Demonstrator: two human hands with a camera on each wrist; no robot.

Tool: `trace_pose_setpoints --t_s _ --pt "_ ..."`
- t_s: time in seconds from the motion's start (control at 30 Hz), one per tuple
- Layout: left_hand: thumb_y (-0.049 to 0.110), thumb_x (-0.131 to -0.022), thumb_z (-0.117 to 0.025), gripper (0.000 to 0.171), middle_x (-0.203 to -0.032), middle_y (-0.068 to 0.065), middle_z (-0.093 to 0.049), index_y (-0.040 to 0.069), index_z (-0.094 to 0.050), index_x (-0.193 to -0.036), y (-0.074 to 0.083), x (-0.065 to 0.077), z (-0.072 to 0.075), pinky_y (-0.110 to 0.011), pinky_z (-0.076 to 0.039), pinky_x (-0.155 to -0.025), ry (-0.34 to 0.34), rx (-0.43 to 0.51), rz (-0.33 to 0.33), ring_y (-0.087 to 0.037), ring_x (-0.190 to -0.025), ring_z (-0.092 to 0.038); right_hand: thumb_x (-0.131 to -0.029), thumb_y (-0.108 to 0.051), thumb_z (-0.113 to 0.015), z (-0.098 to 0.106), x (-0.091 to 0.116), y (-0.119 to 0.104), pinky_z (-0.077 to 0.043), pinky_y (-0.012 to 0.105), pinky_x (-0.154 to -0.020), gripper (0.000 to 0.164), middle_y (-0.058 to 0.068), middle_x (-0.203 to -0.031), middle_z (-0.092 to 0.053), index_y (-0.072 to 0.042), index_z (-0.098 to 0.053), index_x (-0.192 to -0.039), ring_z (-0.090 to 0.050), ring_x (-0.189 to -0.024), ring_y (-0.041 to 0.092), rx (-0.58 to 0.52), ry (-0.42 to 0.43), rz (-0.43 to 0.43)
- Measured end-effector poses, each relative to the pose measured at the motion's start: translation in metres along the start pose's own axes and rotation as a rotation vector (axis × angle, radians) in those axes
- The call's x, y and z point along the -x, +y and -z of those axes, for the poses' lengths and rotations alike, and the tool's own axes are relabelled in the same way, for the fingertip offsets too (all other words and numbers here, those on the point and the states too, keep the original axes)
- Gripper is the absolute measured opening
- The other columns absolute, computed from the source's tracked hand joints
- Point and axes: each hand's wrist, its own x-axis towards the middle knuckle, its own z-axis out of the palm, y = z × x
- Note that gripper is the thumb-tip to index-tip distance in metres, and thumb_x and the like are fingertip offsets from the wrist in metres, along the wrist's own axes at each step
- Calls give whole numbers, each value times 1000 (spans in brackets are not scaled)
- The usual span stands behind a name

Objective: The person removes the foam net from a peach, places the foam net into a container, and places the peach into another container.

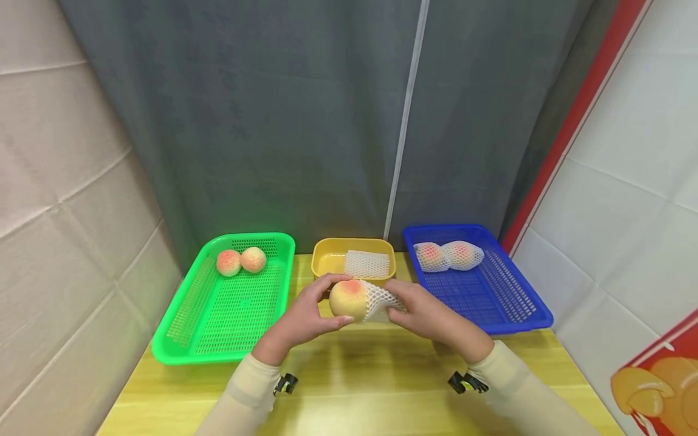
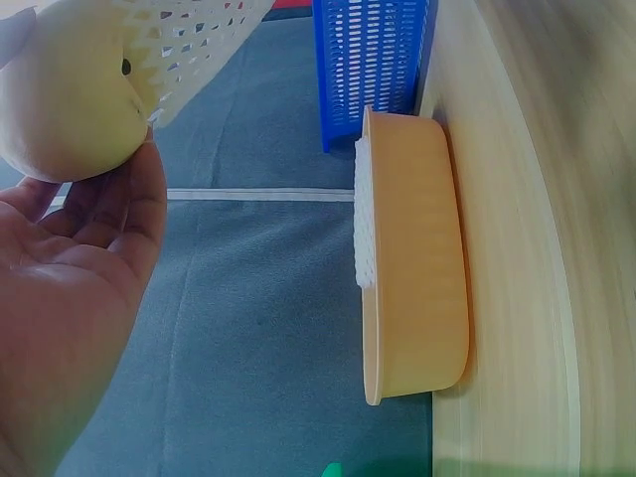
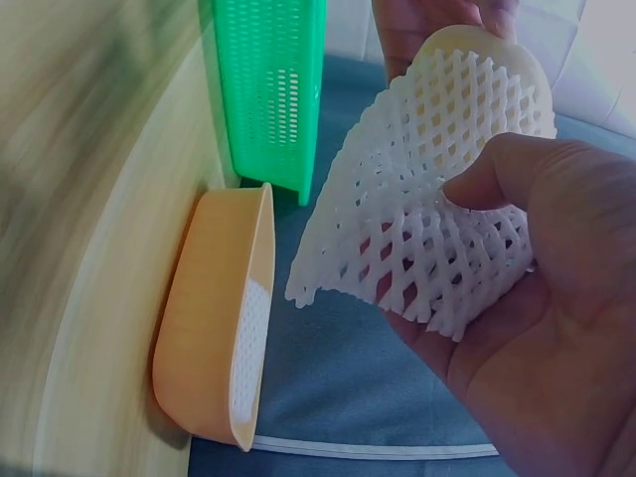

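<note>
Above the wooden table, my left hand (image 1: pixel 307 313) grips a peach (image 1: pixel 348 300), with the fingers behind it and the thumb in front. A white foam net sleeve (image 1: pixel 377 300) covers the peach's right part. My right hand (image 1: pixel 422 310) pinches the loose end of that net. In the right wrist view, the net (image 3: pixel 427 199) flares open toward the camera, with the right thumb on its outside and the peach (image 3: pixel 477 42) at its far end. In the left wrist view, the peach (image 2: pixel 70 99) rests against the curled left fingers.
A green basket (image 1: pixel 240 309) at left holds two bare peaches (image 1: pixel 241 261). Behind the hands stands a yellow tray (image 1: pixel 327 261) with foam nets (image 1: pixel 367 264). At right, a blue basket (image 1: pixel 463 303) contains two netted peaches (image 1: pixel 448 256). A grey curtain (image 1: pixel 272 121) hangs behind.
</note>
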Motion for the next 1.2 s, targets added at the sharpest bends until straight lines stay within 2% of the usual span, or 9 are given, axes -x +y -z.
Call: trace_pose_setpoints --t_s 0.23,0.47,0.67,0.87,1.03,1.2 --pt "35 -81 -87 70 -137 8 -56 27 -52 -141 -1 2 1 -41 -51 -99 10 -3 -12 -16 -117 -59 -90 -8 -70 3 -1 3 -51 28 -73 25 -11 -98 -64 -22 -62 -109 -56 -81 8 8 -26 -32" --pt "37 -82 -86 68 -134 9 -58 29 -52 -140 -2 8 3 -39 -51 -98 10 -27 23 -15 -115 -60 -82 -5 -72 11 -20 13 -46 27 -63 22 -8 -85 -60 -17 -62 -98 -51 -71 9 89 -135 -75" --pt "35 -83 -85 67 -136 7 -57 28 -52 -141 -1 7 6 -42 -52 -97 4 -33 -3 -16 -115 -60 -84 -8 -70 20 -55 28 -42 28 -58 18 -4 -74 -54 -14 -55 -90 -46 -64 11 140 -171 -148" --pt "36 -82 -85 67 -135 7 -57 26 -53 -140 -1 8 8 -41 -52 -97 6 -23 3 -16 -115 -61 -87 -13 -71 16 -100 46 -44 30 -61 14 -2 -75 -57 -11 -58 -92 -49 -65 14 211 -155 -175" --pt "37 -82 -85 67 -134 7 -58 28 -52 -140 -3 8 10 -40 -52 -98 8 -27 -3 -15 -116 -60 -87 -13 -70 7 -137 55 -45 34 -62 13 1 -76 -57 -10 -59 -93 -50 -66 18 290 -92 -166" --pt "37 -82 -85 68 -135 8 -57 27 -52 -140 -4 8 11 -43 -51 -98 14 -28 -11 -16 -116 -60 -88 -12 -68 -10 -170 65 -50 38 -69 13 4 -86 -60 -9 -61 -99 -55 -75 22 382 -25 -141"
